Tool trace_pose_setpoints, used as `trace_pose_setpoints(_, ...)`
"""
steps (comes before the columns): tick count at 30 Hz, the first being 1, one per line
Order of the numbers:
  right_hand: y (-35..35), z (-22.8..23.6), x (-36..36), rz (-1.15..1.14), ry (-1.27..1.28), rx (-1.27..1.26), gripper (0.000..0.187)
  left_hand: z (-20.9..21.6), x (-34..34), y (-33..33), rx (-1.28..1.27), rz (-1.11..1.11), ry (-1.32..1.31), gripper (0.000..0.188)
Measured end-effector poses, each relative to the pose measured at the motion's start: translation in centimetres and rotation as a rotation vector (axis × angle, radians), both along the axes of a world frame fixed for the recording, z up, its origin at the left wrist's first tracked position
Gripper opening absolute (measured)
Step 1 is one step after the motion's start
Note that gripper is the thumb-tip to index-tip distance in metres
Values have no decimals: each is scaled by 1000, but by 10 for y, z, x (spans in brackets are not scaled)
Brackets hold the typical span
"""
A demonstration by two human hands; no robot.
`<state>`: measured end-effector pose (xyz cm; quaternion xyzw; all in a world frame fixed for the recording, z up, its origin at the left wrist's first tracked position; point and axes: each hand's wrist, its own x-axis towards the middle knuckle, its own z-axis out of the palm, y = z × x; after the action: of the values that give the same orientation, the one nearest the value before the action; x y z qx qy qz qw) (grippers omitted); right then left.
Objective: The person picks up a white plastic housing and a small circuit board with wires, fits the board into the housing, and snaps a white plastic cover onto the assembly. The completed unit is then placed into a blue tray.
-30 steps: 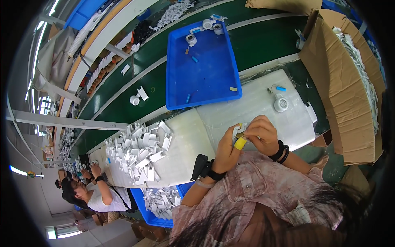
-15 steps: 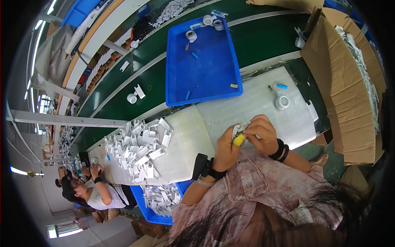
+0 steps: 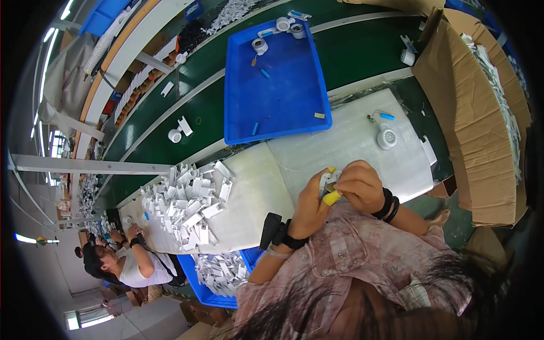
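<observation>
My left hand [image 3: 309,208] has yellow covers on its thumb and a fingertip. It is closed on a small white plastic part [image 3: 325,180], mostly hidden by the fingers. My right hand [image 3: 362,186] bends over the same part, fingertips pinched together against it. Both hands are above the near edge of the wrapped white work surface [image 3: 323,141]. Beyond them on that surface lies a round white housing with a slotted grille [image 3: 387,138], wired to a small blue cylindrical cell [image 3: 387,117].
A blue tray [image 3: 277,107] with several housings and blue cells lies ahead. White plastic parts [image 3: 195,201] are heaped at left, above a filled blue bin [image 3: 218,277]. A cardboard box [image 3: 453,113] stands right. A metal bar [image 3: 90,165] crosses left, near another person [image 3: 139,266].
My right fingers have shifted slightly on the white part, and the left thumb has tilted. The whole view has moved a little; the other things lie as before.
</observation>
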<state>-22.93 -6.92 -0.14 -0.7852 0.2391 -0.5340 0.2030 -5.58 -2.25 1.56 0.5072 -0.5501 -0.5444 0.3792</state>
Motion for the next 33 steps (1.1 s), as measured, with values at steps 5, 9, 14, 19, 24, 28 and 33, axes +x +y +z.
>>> trace_pose_setpoints(5,-1,0,-2,16,-15,-47,20,0,2,-1,-200,-21,-177,46)
trace_pose_setpoints(9,-1,-1,-3,11,-22,-44,20,4,2,-1,-181,-38,-195,48)
trace_pose_setpoints(14,0,1,-2,16,-1,-34,20,4,3,-1,-189,-31,-195,50)
trace_pose_setpoints(19,1,2,-1,-2,2,-44,20,4,2,0,-134,-16,-174,48)
trace_pose_setpoints(24,2,1,-2,-7,21,-27,20,6,-1,1,-36,9,-111,43)
trace_pose_setpoints(28,3,3,-4,7,47,1,21,11,-2,1,-59,12,-91,39)
trace_pose_setpoints(33,4,5,-5,30,52,9,22,1,0,2,-176,15,-115,38)
